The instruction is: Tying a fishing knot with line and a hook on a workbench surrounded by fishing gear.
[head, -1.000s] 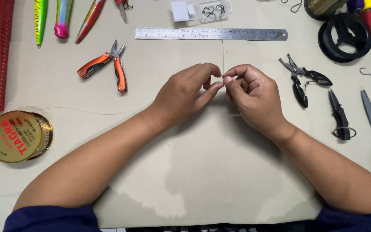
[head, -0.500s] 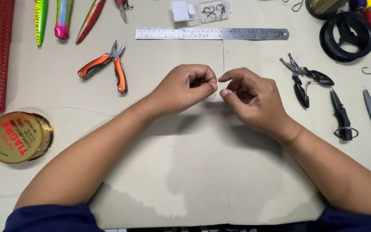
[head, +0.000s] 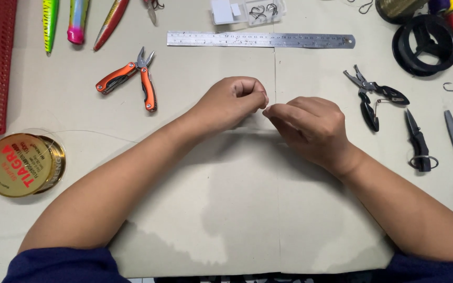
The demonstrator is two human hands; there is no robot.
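Our left hand fisted, pinching thin clear line from the gold spool at lower left | right hand pinches its end mid-frame, keeping it taut | orange pliers, ruler lie beyond on tabletop.

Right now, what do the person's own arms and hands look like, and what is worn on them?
Both hands are bare: the left hand and right hand show no gloves, rings or watch. The forearms are bare too. Dark navy sleeves are pushed up near the elbows on both arms, at the bottom edge of the view.
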